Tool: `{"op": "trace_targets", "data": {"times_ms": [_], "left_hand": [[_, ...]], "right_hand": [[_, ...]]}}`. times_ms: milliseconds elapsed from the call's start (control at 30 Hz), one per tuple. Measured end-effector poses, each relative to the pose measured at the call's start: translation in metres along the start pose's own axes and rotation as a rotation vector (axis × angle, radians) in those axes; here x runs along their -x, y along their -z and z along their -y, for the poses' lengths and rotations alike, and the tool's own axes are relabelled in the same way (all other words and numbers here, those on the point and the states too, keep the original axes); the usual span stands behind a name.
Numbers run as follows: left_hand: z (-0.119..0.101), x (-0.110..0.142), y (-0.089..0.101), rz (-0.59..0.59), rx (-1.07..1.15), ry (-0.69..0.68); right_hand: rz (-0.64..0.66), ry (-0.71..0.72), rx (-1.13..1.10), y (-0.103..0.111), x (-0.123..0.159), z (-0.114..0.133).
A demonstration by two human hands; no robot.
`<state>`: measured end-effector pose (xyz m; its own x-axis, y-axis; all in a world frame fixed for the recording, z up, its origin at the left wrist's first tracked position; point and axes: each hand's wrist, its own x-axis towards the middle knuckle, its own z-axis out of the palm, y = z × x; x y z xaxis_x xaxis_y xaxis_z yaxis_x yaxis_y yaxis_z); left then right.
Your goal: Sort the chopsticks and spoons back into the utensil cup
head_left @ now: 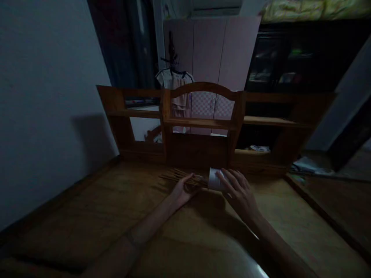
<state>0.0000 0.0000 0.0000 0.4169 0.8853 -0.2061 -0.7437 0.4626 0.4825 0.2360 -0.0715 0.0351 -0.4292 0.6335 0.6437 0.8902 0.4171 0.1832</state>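
My right hand (237, 189) is wrapped round a white cup (213, 178), which lies tipped on its side above the wooden surface with its mouth toward the left. Several thin brown sticks that look like chopsticks (171, 177) reach out leftward from the cup's mouth. Around their middle, my left hand (185, 189) is closed, with thumb and fingers curled about the bundle. A small pale glint shows among the sticks near the cup; what it belongs to is too dim to tell. The stick ends inside the cup are hidden.
The wooden bed board (139, 216) spreads beneath both arms. Behind it stands a wooden headboard with shelves (203, 122). A pale wall (52, 116) rises on the left. Farther back are a pink wardrobe (208, 50), hanging clothes (179, 88) and a dark cabinet (278, 61).
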Motion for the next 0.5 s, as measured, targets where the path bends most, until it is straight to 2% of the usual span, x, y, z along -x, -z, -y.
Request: {"op": "trace_targets", "data": {"times_ms": [133, 333, 500], "left_hand": [[0.0007, 0.0010, 0.0000, -0.006, -0.018, -0.010], [0.0007, -0.0032, 0.0016, 0.053, -0.014, -0.090], [0.0002, -0.0041, 0.0022, -0.011, -0.010, -0.133]], "right_hand": [[-0.026, -0.001, -0.018, -0.0015, 0.0012, 0.0014], [-0.016, -0.024, -0.051, -0.0039, 0.0018, 0.0016], [0.010, -0.024, -0.074, -0.0052, 0.0024, 0.0025]]}}
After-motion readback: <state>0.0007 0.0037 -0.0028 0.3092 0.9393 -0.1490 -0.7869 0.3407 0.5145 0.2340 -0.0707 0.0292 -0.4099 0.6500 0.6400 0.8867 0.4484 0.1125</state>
